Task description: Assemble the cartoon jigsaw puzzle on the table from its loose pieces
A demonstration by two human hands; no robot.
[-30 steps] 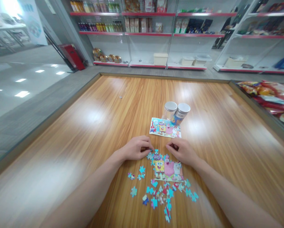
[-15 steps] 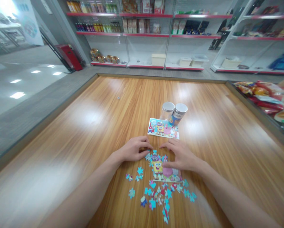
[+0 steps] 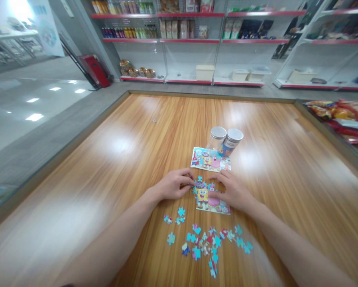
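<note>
A partly assembled jigsaw puzzle (image 3: 213, 202) with a yellow square cartoon figure and a pink one lies flat on the table. At its upper left edge, my left hand (image 3: 179, 183) has thumb and fingers closed on a puzzle piece, mostly hidden by the fingertips. My right hand (image 3: 231, 189) rests over the right side of the puzzle, its thumb on the picture and its fingers apart near the top edge. Loose puzzle pieces (image 3: 196, 253) are scattered below, and a few more puzzle pieces (image 3: 181, 211) lie to the left.
Just beyond my hands lies a printed picture card (image 3: 207, 159). Behind it stand a clear jar (image 3: 217, 137) and a labelled jar (image 3: 231, 143), both with silver lids. Snack bags (image 3: 343, 119) sit beyond the raised right table edge (image 3: 322, 129). Stocked shelves (image 3: 191, 40) line the back.
The assembled puzzle has slid away from me, widening the gap to the loose pieces below. Both hands stay beside it, and my left fingers have come in against its upper left edge.
</note>
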